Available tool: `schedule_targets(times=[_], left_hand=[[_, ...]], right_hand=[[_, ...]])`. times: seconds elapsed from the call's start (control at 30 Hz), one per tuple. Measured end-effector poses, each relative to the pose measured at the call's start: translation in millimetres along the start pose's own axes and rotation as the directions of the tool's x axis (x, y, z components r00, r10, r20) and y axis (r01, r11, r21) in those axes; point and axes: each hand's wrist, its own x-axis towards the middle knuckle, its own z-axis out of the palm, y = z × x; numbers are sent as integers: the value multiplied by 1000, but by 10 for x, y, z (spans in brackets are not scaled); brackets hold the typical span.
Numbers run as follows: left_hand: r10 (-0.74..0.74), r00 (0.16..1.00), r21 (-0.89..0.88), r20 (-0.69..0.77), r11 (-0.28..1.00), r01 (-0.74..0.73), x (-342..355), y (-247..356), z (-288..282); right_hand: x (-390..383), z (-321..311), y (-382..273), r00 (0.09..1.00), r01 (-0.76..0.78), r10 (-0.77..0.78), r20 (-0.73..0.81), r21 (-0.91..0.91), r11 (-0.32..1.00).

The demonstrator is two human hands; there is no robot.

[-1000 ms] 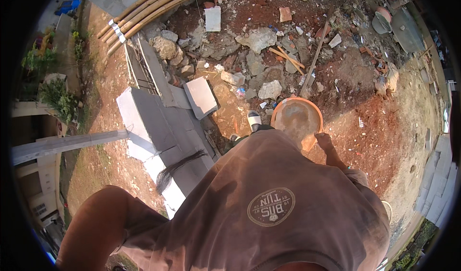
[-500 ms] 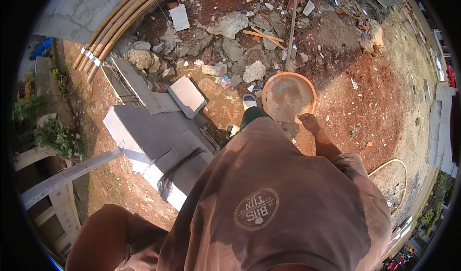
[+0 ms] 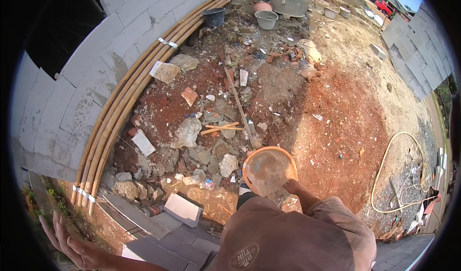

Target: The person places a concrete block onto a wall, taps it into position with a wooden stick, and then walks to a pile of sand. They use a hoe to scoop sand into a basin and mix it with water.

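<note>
At the near left corner of the ground (image 3: 353, 151), my left hand (image 3: 72, 244) is extended, fingers spread wide, with nothing in it. Above it, a grey block wall (image 3: 72, 110) bounds the ground's left edge. A bundle of bamboo poles (image 3: 132, 103), bound with pale ties, curves along the foot of that wall; its near end is the item closest to my left hand. Inward of the poles lie a white slab (image 3: 143, 142) and, toward the near edge, a larger pale slab (image 3: 183, 209). Broken stone surrounds both. A black bucket (image 3: 214, 17) stands at the far edge, beside the poles. Two light wooden sticks (image 3: 222, 128) lie crossed mid-ground, left of a long wooden strip (image 3: 235, 96). The orange basin (image 3: 270, 148), soiled grey-brown inside, is near the ground's near edge, just beyond my body; whether it is lifted or resting, I cannot tell. My right hand (image 3: 292, 187) is closed on its near right rim. A pale yellow hose (image 3: 376, 184) loops along the ground's right edge.
</note>
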Motion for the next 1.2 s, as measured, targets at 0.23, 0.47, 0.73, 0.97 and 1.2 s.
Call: schedule_targets(times=[0.23, 0.47, 0.73, 0.97, 1.2], left_hand=[[-641, 158, 393, 751, 628, 672, -3625, -510, 1543], [-397, -313, 502, 863, 602, 621, -3961, 297, 2885], [-509, -288, 570, 811, 580, 582, -3360, 36, 4812], [-240, 101, 73, 965, 622, 780, -1940, -952, 6396], [-258, -50, 167, 965, 453, 876, -678, -484, 8547]], right_hand=[[462, -642, 371, 968, -217, 235, -86, 183, 959], [759, -1113, 178, 939, -191, 263, -221, 301, 934], [1849, -1565, 233, 834, -232, 479, -274, 613, 755], [1825, -3803, -623, 735, -144, 544, -405, 691, 708], [1217, -3645, -450, 561, -331, 766, -314, 763, 555]])
